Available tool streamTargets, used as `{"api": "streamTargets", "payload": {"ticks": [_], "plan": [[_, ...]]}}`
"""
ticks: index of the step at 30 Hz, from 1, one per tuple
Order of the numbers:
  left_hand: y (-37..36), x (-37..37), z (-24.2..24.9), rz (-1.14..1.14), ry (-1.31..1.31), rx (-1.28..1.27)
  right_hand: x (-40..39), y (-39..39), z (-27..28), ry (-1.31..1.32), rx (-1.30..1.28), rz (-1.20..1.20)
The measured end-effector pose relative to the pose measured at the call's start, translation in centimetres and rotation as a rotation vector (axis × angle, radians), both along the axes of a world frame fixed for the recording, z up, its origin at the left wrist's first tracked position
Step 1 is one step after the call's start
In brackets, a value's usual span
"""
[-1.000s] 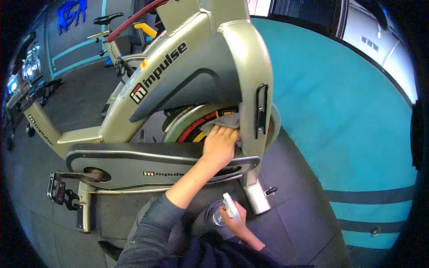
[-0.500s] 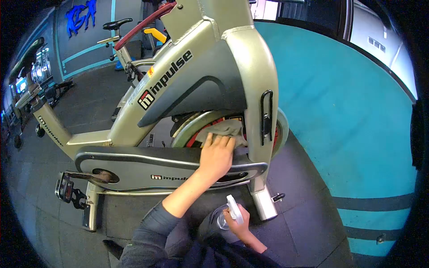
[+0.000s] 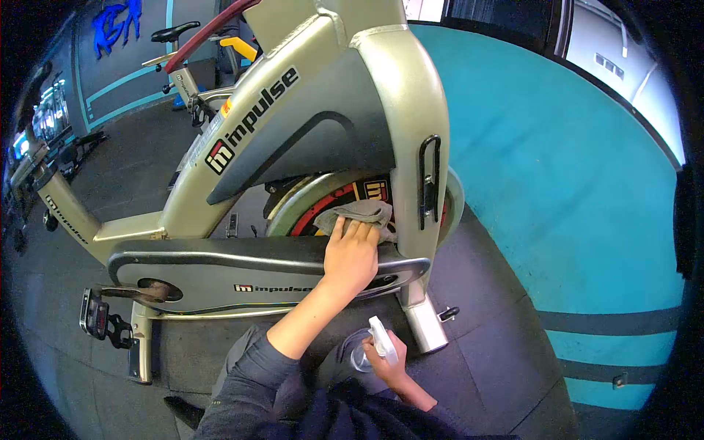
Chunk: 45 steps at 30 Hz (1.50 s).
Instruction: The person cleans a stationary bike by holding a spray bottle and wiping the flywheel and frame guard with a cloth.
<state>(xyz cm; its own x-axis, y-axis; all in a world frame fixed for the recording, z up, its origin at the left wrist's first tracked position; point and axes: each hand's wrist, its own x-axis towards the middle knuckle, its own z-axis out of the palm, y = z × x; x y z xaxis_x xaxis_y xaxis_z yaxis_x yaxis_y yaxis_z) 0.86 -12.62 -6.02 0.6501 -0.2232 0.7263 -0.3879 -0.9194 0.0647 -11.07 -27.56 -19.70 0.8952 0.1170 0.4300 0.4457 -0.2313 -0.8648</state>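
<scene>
My left hand (image 3: 352, 255) presses a crumpled grey cloth (image 3: 358, 213) against the red and black flywheel (image 3: 323, 207) of a spin bike. Its fingers lie over the cloth's lower part, and the wrist passes across the bike's long lower guard (image 3: 213, 268). Low in front of my body, my right hand (image 3: 389, 361) is wrapped round a spray bottle (image 3: 381, 342) with a white trigger head. The bottle's clear body is partly hidden by the fingers. Beside the flywheel rises the champagne-coloured front fork (image 3: 414, 103).
A pedal (image 3: 95, 314) sticks out at the bike's left end. A small black lever (image 3: 447, 314) juts from the front foot. The turquoise wall (image 3: 557, 176) stands close on the right. Another bike's saddle (image 3: 176, 31) shows behind, over dark rubber floor tiles (image 3: 491, 352).
My left hand and the cloth have moved slightly down the flywheel, uncovering more of its logo. The view has shifted a little, so the bike sits further left. My right hand keeps the bottle.
</scene>
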Motion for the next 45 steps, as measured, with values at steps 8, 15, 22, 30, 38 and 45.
{"api": "streamTargets", "payload": {"ticks": [8, 15, 22, 30, 38, 45], "plan": [[-0.1, 0.8, 2.6, 0.026, -0.060, -0.050, 0.1, -0.2, -0.1, -0.067, -0.023, -0.003], [-0.1, -0.7, 0.1, 0.051, -0.054, -0.099, 0.1, -0.2, 0.1, -0.027, 0.011, -0.031], [0.6, -1.2, 1.8, 0.096, -0.067, -0.138, -0.6, -0.6, -0.9, -0.176, -0.015, -0.016], [1.5, -1.2, 0.6, 0.076, -0.048, -0.132, -0.2, 0.2, 0.3, -0.138, -0.028, -0.010], [6.7, -5.8, 0.7, -0.669, 0.181, -1.732, -0.8, -0.2, -0.3, -0.136, 0.002, -0.052], [10.8, -11.3, -3.1, -0.697, 0.261, -2.013, -1.4, -0.4, -0.8, -0.166, -0.115, 0.069]]}}
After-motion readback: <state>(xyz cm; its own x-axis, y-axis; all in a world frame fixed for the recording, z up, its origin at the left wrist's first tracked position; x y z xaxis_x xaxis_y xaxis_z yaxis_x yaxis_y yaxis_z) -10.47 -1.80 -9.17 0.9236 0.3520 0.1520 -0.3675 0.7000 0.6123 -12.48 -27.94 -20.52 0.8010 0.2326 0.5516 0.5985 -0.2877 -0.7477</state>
